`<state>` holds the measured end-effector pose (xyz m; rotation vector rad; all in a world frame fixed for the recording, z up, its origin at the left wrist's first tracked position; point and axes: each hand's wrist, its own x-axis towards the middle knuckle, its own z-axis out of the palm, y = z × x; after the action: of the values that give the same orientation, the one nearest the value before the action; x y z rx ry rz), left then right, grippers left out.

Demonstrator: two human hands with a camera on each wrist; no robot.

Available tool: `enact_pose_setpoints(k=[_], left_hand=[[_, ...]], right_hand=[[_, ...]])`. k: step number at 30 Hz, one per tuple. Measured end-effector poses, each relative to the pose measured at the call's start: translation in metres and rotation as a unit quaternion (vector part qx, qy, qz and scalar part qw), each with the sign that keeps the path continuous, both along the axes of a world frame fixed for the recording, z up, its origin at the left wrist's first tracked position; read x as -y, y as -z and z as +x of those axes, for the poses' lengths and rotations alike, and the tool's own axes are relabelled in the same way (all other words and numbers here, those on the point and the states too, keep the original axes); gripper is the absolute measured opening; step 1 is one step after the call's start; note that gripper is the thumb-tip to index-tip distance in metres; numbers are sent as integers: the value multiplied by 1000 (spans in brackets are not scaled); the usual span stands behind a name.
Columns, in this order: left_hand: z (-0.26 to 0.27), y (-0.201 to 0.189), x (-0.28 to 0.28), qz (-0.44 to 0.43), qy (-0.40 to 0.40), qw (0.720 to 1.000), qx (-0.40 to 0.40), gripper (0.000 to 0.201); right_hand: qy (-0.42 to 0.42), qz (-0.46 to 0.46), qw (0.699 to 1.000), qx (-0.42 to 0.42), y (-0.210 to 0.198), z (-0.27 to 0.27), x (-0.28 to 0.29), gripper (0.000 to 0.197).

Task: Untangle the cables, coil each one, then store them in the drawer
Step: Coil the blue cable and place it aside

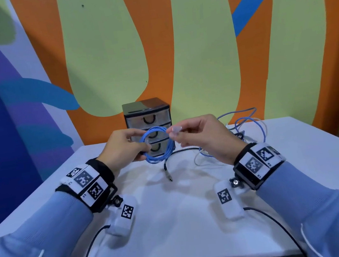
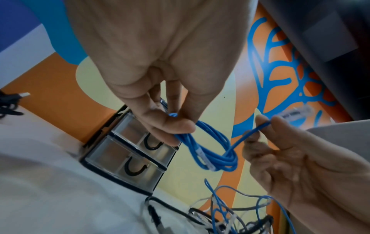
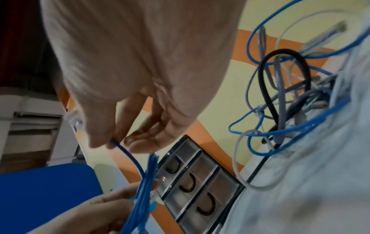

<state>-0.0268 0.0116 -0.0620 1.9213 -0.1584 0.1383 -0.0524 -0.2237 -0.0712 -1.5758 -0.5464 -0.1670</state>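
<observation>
A bright blue network cable is wound into a small coil (image 1: 157, 146) held up in front of the drawer unit. My left hand (image 1: 143, 151) pinches the coil's left side between thumb and fingers. My right hand (image 1: 175, 135) pinches the cable's free end just behind its clear plug (image 1: 175, 130). In the left wrist view the left hand (image 2: 176, 125) grips the coil (image 2: 212, 152), and the free end runs from the loop's far side up to the right hand (image 2: 264, 125). The right wrist view shows the right hand (image 3: 118, 144) on that end above the coil (image 3: 144, 190).
A small black unit with three clear drawers (image 1: 149, 128), all closed, stands at the back of the white table (image 1: 177, 224). A tangle of blue, white and black cables (image 1: 244, 131) lies to its right. A black braided cable with a metal plug (image 1: 167, 169) lies mid-table.
</observation>
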Motion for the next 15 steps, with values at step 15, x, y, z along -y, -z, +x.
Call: enact_pose_setpoints(k=[15], left_hand=[[46, 25, 26, -146, 103, 976, 121, 34]], right_hand=[[92, 240, 945, -201, 27, 58, 8, 15]])
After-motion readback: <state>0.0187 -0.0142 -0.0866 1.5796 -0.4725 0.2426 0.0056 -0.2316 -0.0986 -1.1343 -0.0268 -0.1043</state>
